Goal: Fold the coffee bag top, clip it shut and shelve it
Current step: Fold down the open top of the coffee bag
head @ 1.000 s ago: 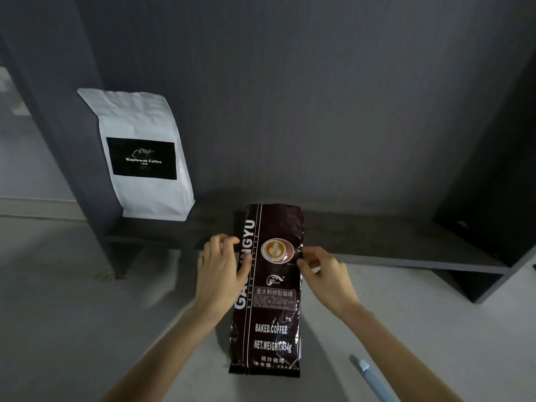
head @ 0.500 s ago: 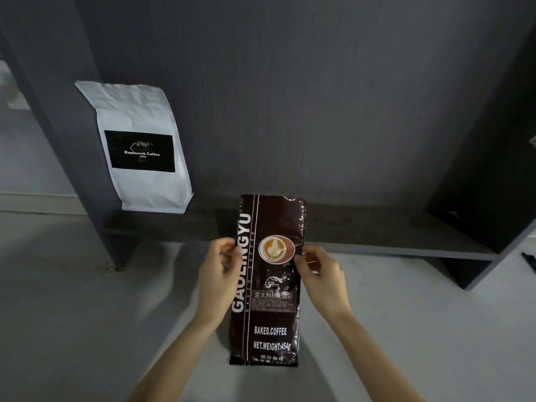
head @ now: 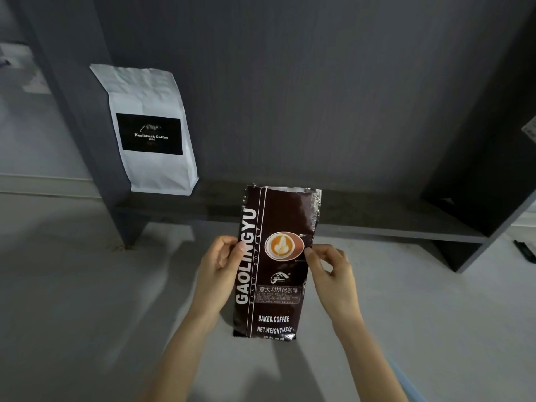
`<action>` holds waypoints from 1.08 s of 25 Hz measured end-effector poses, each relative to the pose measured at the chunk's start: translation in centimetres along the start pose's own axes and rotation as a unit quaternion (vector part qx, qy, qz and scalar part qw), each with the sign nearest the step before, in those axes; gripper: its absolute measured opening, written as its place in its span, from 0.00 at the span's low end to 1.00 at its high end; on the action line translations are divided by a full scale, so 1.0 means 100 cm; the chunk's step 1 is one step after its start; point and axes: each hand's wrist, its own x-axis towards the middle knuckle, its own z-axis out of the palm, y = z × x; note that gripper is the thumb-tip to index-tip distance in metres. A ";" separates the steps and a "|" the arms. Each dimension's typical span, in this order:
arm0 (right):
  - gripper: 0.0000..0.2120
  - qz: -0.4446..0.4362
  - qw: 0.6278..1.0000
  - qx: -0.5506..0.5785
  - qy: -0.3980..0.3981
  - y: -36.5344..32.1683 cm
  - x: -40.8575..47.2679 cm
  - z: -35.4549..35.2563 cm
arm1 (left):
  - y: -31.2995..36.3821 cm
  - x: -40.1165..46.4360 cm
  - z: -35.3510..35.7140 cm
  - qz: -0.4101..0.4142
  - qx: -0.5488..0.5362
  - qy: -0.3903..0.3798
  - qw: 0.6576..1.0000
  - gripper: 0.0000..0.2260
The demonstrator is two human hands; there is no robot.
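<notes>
— What are the hands doing?

— The left hand [head: 219,266] is curling its fingers at the left edge of the coffee bag [head: 274,265], thumb lying on the front. The right hand [head: 333,274] is pinching the right edge between thumb and forefinger, the other fingers bending loosely behind.

— And the arms?

— Both bare forearms are reaching up from the lower edge of the view, angling toward each other, wrists nearly straight, the hands sitting level on either side.
</notes>
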 end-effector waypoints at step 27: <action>0.22 -0.104 0.992 0.042 -0.056 -0.002 -0.014 -0.009 | 0.011 -0.012 -0.006 0.022 -0.041 -0.063 0.997 0.14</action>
